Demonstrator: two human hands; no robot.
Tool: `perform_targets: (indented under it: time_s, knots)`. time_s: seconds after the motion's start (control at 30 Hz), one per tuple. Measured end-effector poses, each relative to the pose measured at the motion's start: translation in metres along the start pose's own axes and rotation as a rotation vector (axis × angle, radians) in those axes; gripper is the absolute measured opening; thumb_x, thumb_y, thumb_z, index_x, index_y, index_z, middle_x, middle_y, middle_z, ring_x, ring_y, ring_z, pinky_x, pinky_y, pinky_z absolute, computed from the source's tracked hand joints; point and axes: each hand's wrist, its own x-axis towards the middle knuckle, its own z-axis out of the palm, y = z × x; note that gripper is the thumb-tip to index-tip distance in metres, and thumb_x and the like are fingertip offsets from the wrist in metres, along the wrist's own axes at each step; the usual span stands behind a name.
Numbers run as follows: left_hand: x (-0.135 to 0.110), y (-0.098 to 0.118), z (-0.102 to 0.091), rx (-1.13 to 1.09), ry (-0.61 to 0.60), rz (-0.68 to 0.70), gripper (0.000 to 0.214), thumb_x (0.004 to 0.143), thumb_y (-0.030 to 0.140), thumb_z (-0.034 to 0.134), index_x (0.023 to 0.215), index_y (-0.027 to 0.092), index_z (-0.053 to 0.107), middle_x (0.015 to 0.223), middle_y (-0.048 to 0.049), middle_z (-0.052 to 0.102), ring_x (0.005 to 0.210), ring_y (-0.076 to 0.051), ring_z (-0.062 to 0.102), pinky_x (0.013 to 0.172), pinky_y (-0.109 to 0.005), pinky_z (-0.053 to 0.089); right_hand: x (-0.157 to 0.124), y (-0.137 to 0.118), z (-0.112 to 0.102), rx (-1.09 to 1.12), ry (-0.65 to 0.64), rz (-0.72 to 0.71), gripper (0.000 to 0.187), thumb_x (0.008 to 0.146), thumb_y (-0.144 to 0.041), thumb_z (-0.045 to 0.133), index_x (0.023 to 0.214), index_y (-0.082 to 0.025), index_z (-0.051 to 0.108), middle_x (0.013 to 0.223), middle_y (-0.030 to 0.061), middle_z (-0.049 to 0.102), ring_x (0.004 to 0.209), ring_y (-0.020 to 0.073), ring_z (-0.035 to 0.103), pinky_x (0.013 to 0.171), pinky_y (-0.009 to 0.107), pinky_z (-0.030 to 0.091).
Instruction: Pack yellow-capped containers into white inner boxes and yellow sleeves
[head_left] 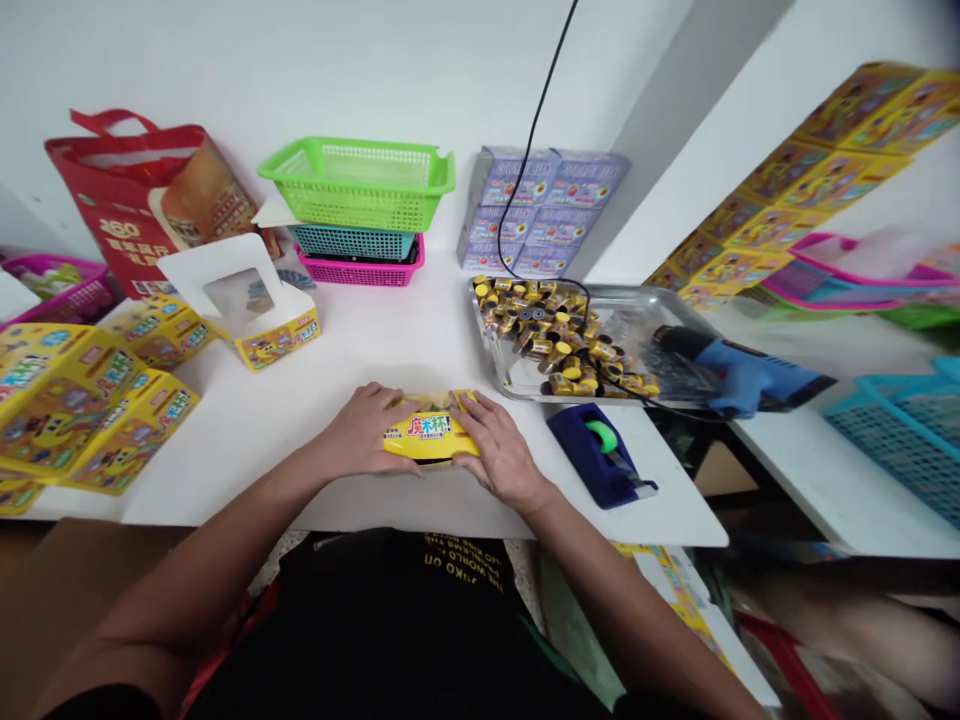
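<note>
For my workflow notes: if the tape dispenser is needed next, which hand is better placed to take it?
Probably the right hand: the tape dispenser sits just right of it, while the left hand is beyond the yellow box.

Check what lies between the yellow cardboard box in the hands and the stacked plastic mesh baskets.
Nothing: the head view shows only bare white table top between the yellow cardboard box and the stacked plastic mesh baskets.

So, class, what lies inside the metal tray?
The metal tray holds a heap of small yellow rolls, a black cable and the blue tool's nose. Whatever lies under the heap is covered.
</note>
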Motion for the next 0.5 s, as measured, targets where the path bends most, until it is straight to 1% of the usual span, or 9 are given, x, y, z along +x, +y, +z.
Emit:
perform_targets:
  time_s: [0.1,0.2,0.27,0.37,0.43,0.47,0.5]
  knots:
    - [0.002,-0.003,0.002,0.051,-0.006,0.003,0.079,0.063,0.078,0.083,0.123,0.029,0.075,0.110,-0.0133,0.068,0.098,-0.033,0.057,0.098,-0.048,0.043,0.002,0.003,0.004,0.007,0.034,0.018,0.056,0.101,-0.054,0.055,0.148,-0.022,0.057,0.140,0.0188,0.062,0.142,0.0385,0.047,0.113,0.066,0.044]
    - [0.002,-0.004,0.003,0.124,0.011,0.006,0.066,0.069,0.073,0.081,0.119,0.030,0.077,0.110,-0.0131,0.069,0.098,-0.033,0.059,0.095,-0.048,0.045,0.006,0.004,0.006,0.041,0.043,0.072,0.041,0.101,-0.049,0.057,0.132,-0.024,0.068,0.126,0.0158,0.069,0.133,0.0370,0.055,0.109,0.065,0.049]
    - [0.001,-0.003,0.000,0.151,0.024,0.031,0.052,0.079,0.066,0.077,0.118,0.031,0.078,0.111,-0.0126,0.070,0.099,-0.032,0.061,0.095,-0.047,0.047,0.011,0.003,0.007,0.047,0.056,0.098,0.032,0.102,-0.044,0.057,0.123,-0.026,0.072,0.121,0.0140,0.071,0.129,0.0348,0.058,0.108,0.063,0.051]
    - [-0.001,0.006,-0.006,0.206,0.002,0.122,0.034,0.095,0.050,0.063,0.121,0.034,0.076,0.115,-0.0108,0.072,0.106,-0.032,0.064,0.095,-0.046,0.050,0.018,-0.007,0.004,0.020,0.061,0.124,0.026,0.102,-0.041,0.057,0.113,-0.026,0.075,0.117,0.0125,0.073,0.127,0.0312,0.060,0.111,0.056,0.050]
    - [-0.008,0.010,-0.006,0.250,0.029,0.205,0.034,0.100,0.038,0.053,0.130,0.037,0.072,0.121,-0.0073,0.073,0.109,-0.030,0.066,0.093,-0.045,0.052,0.023,-0.014,0.000,-0.018,0.027,0.134,0.023,0.101,-0.041,0.061,0.109,-0.024,0.075,0.118,0.0126,0.073,0.125,0.0284,0.061,0.112,0.051,0.050]
    - [-0.013,0.007,-0.004,0.265,0.052,0.243,0.040,0.099,0.037,0.054,0.138,0.041,0.066,0.126,-0.0046,0.072,0.111,-0.030,0.067,0.092,-0.045,0.053,0.025,-0.016,-0.002,-0.041,-0.017,0.138,0.023,0.099,-0.042,0.065,0.110,-0.024,0.075,0.120,0.0121,0.073,0.124,0.0267,0.062,0.112,0.048,0.050]
    - [-0.018,0.000,0.000,0.285,0.102,0.277,0.049,0.097,0.038,0.057,0.145,0.046,0.057,0.133,-0.0008,0.070,0.114,-0.031,0.067,0.092,-0.046,0.054,0.027,-0.015,-0.004,-0.072,-0.073,0.155,0.024,0.097,-0.042,0.069,0.113,-0.025,0.073,0.126,0.0109,0.072,0.126,0.0243,0.062,0.113,0.044,0.049]
